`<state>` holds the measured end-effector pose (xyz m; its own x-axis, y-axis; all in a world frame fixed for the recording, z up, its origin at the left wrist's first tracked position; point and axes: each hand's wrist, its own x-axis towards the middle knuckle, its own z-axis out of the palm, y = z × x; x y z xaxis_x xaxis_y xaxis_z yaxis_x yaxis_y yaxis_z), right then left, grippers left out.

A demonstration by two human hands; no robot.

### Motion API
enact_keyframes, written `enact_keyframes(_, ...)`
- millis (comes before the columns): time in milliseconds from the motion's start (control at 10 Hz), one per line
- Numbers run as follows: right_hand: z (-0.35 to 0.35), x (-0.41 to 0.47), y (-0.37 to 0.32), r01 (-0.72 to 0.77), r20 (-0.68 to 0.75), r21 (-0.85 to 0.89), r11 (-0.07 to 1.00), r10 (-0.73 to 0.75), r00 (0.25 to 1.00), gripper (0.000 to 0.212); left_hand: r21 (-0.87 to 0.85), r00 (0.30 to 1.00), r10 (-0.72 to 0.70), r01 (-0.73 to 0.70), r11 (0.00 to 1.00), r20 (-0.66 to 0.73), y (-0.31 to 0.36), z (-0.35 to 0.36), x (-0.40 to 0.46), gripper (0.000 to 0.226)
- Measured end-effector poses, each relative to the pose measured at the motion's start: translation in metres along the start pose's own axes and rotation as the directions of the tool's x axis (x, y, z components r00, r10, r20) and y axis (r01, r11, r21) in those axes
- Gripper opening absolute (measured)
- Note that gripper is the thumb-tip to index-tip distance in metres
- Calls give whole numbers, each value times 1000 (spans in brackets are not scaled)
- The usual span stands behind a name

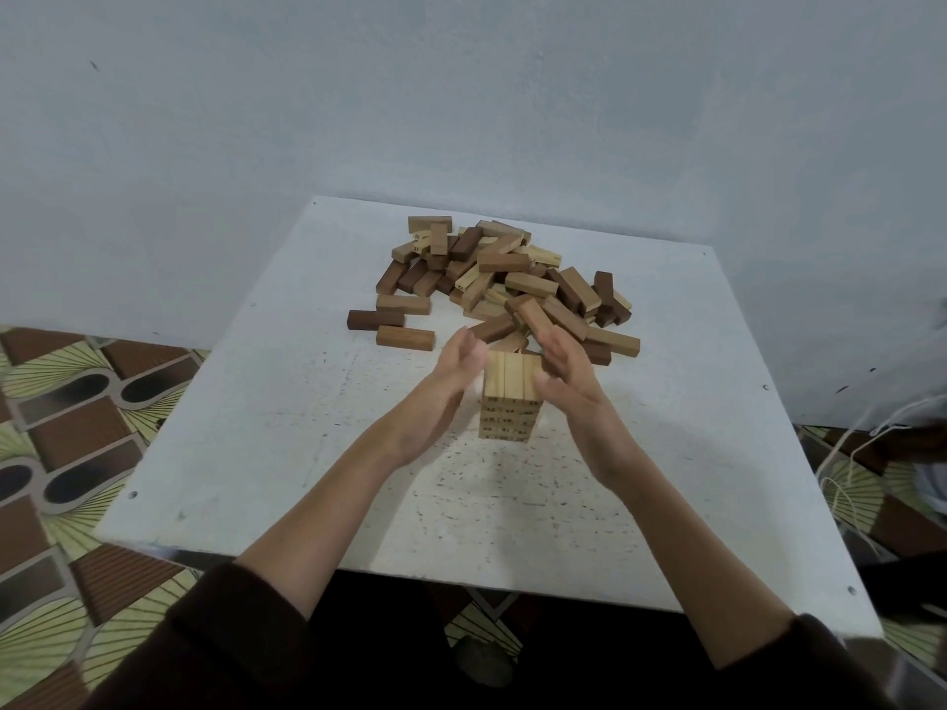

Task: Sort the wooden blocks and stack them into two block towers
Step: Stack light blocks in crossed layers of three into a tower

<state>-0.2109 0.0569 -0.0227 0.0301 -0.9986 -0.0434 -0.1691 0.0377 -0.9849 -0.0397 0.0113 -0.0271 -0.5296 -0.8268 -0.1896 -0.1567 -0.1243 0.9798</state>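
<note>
Two flat, ungripping hands, left hand [451,381] & right hand [566,371], flank pale tower [510,397], block heap [512,279] just behind

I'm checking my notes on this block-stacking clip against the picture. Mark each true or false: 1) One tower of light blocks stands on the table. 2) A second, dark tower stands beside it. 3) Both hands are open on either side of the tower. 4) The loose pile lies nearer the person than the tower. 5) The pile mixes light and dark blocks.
1) True: one light tower stands on the white table.
2) False: no second tower is built; the dark blocks lie loose.
3) True: the left hand and right hand flank it, fingers straight.
4) False: the pile lies beyond the tower, toward the wall.
5) True.
</note>
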Motion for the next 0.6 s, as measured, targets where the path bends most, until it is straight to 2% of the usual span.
enact_keyframes(100,11,-1,2,-79,-55,54,995,82,995,59,73,990,82,-73,995,-118,-18,4,-6,49)
enact_keyframes(200,21,0,-3,-100,-56,122,987,107,993,38,-88,967,2,-25,996,-254,-8,17,-4,46)
enact_keyframes(300,21,1,-2,-102,-51,167,981,112,992,47,-43,996,-54,51,998,-75,4,25,0,49)
enact_keyframes(400,21,1,-1,-105,-31,181,978,112,993,61,-142,999,-38,42,989,29,18,27,-8,54)
enact_keyframes(500,23,1,-3,-95,-14,175,980,99,995,58,-201,998,-2,15,980,63,22,31,-10,50)
enact_keyframes(600,23,1,-3,-103,5,137,985,103,995,55,-219,996,-24,42,975,85,21,31,-8,47)
